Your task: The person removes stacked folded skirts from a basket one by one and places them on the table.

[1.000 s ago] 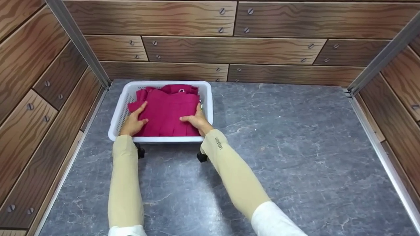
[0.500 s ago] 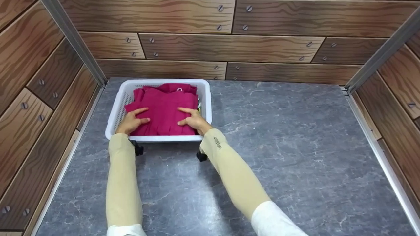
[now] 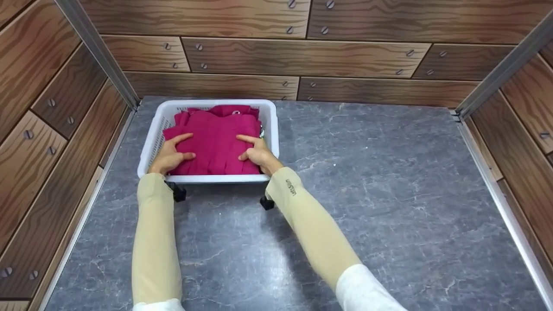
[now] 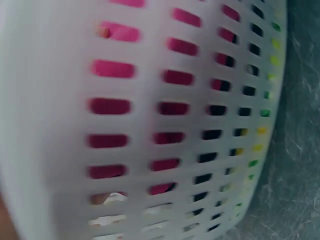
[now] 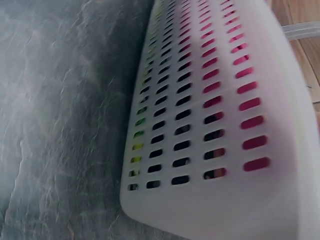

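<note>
A folded magenta garment [image 3: 218, 142] lies inside a white plastic basket [image 3: 216, 178] at the left of the head view. On the garment's left side rests my left hand [image 3: 167, 156], thumb and index finger extended over the cloth. My right hand [image 3: 261, 155] lies on the right side in much the same way, its index finger pointing inward. The other fingers of both hands are mostly hidden. Both wrist views face the slotted basket wall [image 4: 145, 125], with magenta cloth showing through the upper slots and dark, yellow and green items lower down.
The basket stands on a grey marbled surface [image 3: 380, 194], near the back left corner. Wood-patterned panels [image 3: 302, 60] enclose the back and both sides, with metal strips [image 3: 505, 220] along the edges. Two black wrist-camera pieces [image 3: 267, 202] hang by the basket's front.
My right index finger has swung from the garment's right edge to lie inward across its top. My left index finger has also turned inward. The garment stays in the basket.
</note>
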